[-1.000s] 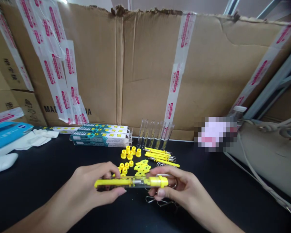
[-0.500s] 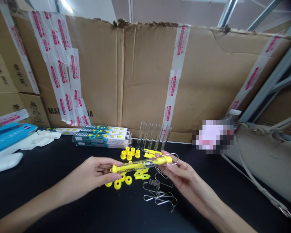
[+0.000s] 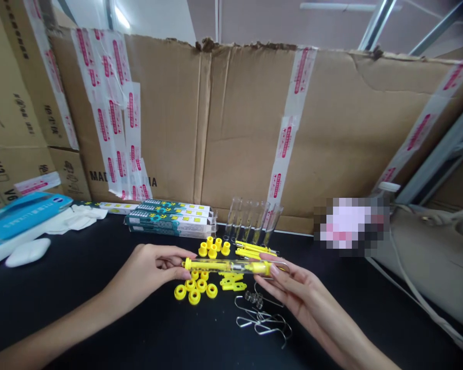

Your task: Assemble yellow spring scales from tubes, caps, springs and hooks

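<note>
two hands work together in the head view, both closed around one clear tube [image 3: 216, 265] that lies nearly level above the black table [image 3: 139, 334]. the left hand [image 3: 148, 264] pinches its left end between thumb and fingers, right at a yellow collar [image 3: 187, 264]. the right hand [image 3: 299, 288] grips the other end, thumb in front, at a yellow plug [image 3: 259, 268], with a bent metal wire [image 3: 284, 265] sticking out beside it. inside the tube run a yellow strip and a short metal part.

just below the tube sit several yellow rings [image 3: 194, 302] and, to their right, some flat yellow pieces [image 3: 233, 286], partly hidden by the tube. nearer the right hand are small coil springs [image 3: 253, 299] and a tangle of metal hooks [image 3: 244, 324]. beyond the tube stand five yellow caps [image 3: 213, 253], then yellow rods [image 3: 250, 245] lying side by side, and a row of upright clear tubes [image 3: 247, 221]. stacked boxes [image 3: 170, 221] are to the left of that row, in front of a taped cardboard wall [image 3: 239, 128]. far left lies a blue package [image 3: 31, 216]; far right, a pale bag [image 3: 428, 252].
</note>
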`<state>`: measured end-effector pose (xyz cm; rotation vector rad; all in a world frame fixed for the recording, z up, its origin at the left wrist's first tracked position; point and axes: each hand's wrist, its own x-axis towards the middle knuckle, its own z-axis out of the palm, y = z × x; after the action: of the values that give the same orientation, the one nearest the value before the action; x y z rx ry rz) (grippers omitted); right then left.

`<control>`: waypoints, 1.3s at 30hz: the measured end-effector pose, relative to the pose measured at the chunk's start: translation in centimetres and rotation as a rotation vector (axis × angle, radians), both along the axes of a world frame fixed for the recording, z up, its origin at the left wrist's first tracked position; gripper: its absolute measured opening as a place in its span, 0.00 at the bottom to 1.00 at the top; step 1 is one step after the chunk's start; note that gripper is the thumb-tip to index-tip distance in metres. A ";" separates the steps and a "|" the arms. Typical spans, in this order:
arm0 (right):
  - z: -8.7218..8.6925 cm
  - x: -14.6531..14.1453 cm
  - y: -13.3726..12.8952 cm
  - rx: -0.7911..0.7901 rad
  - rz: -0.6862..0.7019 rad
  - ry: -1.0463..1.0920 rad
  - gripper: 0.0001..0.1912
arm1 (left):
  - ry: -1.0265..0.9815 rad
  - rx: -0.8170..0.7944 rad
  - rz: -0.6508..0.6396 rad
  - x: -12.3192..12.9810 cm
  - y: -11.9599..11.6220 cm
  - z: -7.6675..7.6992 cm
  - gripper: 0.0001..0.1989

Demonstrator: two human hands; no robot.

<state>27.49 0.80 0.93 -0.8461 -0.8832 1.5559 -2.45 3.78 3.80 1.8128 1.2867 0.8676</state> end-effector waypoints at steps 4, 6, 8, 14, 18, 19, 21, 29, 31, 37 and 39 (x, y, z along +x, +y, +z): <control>0.2 -0.1 -0.1 0.001 -0.002 -0.106 0.20 | 0.084 0.075 0.033 -0.4 0.0 -0.4 0.14; 0.4 -0.1 -0.2 0.010 -0.033 -0.140 0.19 | 0.116 0.117 0.043 -0.6 0.0 -0.4 0.14; 0.6 0.0 -0.3 0.012 -0.068 -0.149 0.18 | 0.140 0.160 0.058 -0.8 0.1 -0.3 0.13; 0.8 0.4 0.0 0.004 -0.082 -0.131 0.19 | 0.184 0.231 0.109 -1.1 1.2 0.2 0.09; 1.1 0.2 -0.1 0.031 -0.095 -0.141 0.19 | 0.166 0.211 0.103 -0.8 1.1 0.1 0.10; 1.2 0.1 -0.2 0.037 -0.104 -0.140 0.19 | 0.157 0.201 0.099 -0.7 1.0 0.0 0.11; 1.1 -0.1 -0.2 0.048 -0.119 -0.130 0.19 | 0.132 0.182 0.091 -0.5 0.8 -0.3 0.13; 1.1 0.2 0.1 0.123 -0.186 -0.113 0.19 | 0.019 0.202 0.071 -0.6 1.3 -0.4 0.14; 1.3 0.5 0.1 0.146 -0.194 -0.132 0.18 | 0.004 0.203 0.068 -0.7 1.4 -0.4 0.13; 1.3 0.9 0.6 0.194 -0.154 -0.161 0.15 | -0.031 0.172 0.035 -0.8 1.6 -0.7 0.12; 1.0 1.0 0.7 0.198 -0.130 -0.153 0.15 | -0.045 0.142 0.001 -0.7 1.7 -0.8 0.13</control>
<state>28.54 1.49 1.88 -0.8696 -1.0531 1.2806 -3.16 5.45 3.04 1.8911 1.2244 1.0170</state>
